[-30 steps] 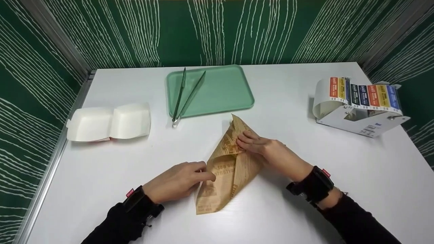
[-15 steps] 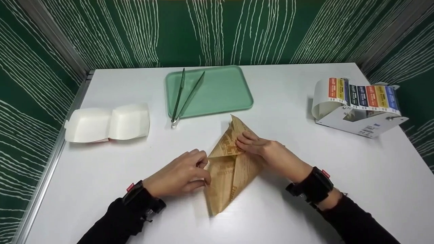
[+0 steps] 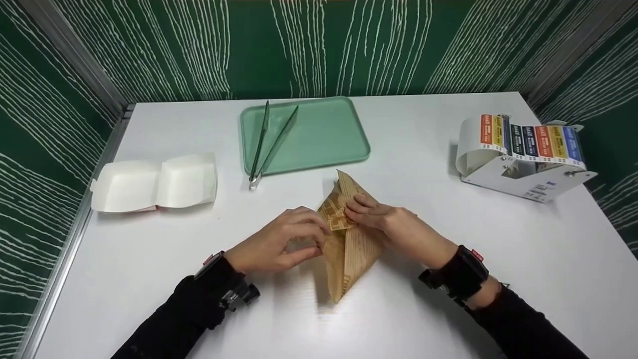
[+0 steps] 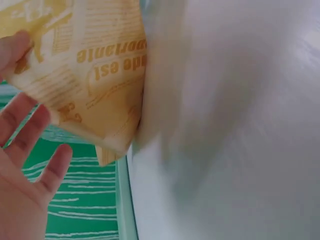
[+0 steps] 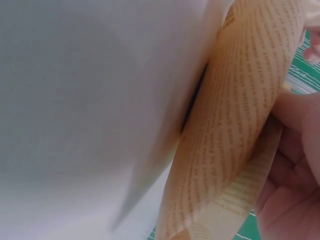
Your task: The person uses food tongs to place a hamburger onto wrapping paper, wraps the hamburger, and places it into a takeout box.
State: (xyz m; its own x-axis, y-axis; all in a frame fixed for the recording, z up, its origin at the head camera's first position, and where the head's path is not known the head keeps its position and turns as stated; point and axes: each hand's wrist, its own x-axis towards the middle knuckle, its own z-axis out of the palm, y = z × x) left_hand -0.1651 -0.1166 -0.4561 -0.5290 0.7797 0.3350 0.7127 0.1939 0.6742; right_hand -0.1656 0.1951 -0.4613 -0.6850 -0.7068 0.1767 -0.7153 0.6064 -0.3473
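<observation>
A brown newsprint-patterned sheet of food wrapping paper (image 3: 361,249), folded into a pointed shape, stands partly raised on the white table. My right hand (image 3: 394,219) holds its folded upper right side; in the right wrist view the thumb lies against the paper and the fingers are partly hidden behind it. At the left edge of the sheet, my left hand (image 3: 284,239) touches the raised flap with fairly straight fingertips. The left wrist view shows the printed flap (image 4: 100,75) with one fingertip on it and the other fingers (image 4: 55,167) spread beside it.
Metal tongs (image 3: 269,142) lie on a green tray (image 3: 329,132) at the back. An open white paper food box (image 3: 187,184) stands at the left. A white label dispenser (image 3: 523,159) with several coloured label rolls stands at the back right.
My left hand has moved right and slightly away from me, swinging the paper's left flap inward, so the opening has narrowed. The right hand stays at the same spot on the paper.
</observation>
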